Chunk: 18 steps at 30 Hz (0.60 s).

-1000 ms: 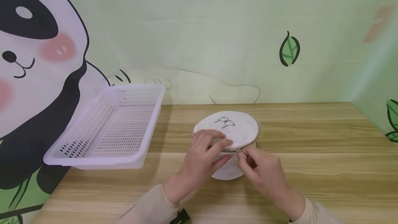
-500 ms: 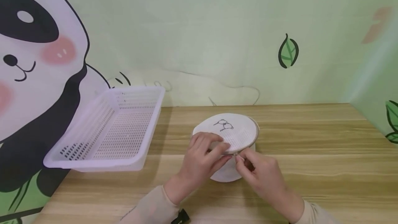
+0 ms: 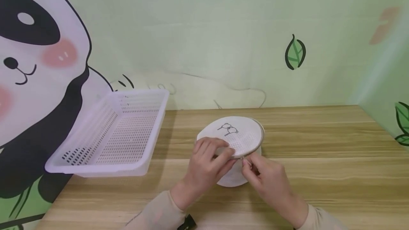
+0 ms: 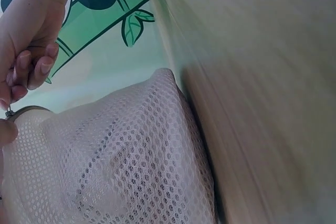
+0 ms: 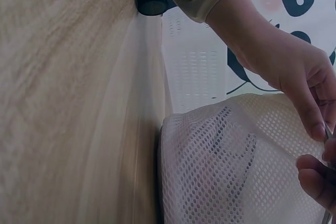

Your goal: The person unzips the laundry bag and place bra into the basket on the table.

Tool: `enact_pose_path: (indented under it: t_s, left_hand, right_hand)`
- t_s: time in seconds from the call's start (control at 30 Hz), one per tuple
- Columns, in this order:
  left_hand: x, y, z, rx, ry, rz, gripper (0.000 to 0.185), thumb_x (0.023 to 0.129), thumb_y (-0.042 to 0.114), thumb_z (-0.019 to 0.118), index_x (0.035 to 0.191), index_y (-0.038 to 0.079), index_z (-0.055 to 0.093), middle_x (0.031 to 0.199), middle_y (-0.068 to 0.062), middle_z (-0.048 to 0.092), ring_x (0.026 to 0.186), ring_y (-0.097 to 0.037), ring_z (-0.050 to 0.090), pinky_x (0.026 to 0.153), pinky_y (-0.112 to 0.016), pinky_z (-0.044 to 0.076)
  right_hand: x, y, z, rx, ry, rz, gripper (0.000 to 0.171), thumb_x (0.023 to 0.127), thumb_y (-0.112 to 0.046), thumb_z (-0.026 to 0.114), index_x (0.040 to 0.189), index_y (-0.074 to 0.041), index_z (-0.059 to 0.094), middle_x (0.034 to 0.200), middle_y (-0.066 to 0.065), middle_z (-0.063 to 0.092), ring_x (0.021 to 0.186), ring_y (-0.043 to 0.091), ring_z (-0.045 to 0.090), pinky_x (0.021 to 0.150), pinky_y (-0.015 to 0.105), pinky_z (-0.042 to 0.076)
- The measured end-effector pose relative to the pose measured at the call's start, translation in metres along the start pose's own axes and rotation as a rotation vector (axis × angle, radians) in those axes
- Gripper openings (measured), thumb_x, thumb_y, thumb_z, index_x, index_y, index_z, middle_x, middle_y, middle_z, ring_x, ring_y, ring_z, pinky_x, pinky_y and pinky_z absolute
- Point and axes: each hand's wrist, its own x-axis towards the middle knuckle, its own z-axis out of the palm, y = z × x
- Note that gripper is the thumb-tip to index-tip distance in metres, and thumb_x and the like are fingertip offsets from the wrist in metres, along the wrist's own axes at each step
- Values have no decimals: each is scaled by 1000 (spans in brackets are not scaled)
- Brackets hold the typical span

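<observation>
A round white mesh laundry bag (image 3: 252, 136) stands on the table, with a black line drawing on its flat top and a zipper round the top rim. My left hand (image 3: 204, 166) holds the near rim, fingers over the top and thumb below it. Just to its right, my right hand (image 3: 271, 178) pinches the small zipper pull (image 4: 9, 112) between thumb and index finger. Both wrist views show the bag's mesh side (image 5: 210, 177) close up, standing on the wood. Fingers of the right hand cover most of the pull in the head view.
A white perforated plastic basket (image 3: 158, 130) stands at the left of the wooden table (image 3: 319, 141). Behind the table hangs a green backdrop (image 3: 239, 38) printed with a panda and leaves. A black wrist strap (image 3: 188, 222) shows by the left sleeve.
The head view has shifted slightly. Both hands keep their grip at the near rim, and bag and hands sit a touch further left in the picture.
</observation>
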Motion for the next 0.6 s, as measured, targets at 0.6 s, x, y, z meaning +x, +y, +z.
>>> enact_pose_path:
  t_s: [0.6]
  left_hand:
    - [0,4,1,48,39,9,16,93,19,59,83,8,65,84,-3,64,79,-20,65,75,-29,56]
  right_hand:
    - [2,10,2,-94,70,17,15,81,-8,54,66,-11,51,54,-8,49,48,-2,42,42,9,34]
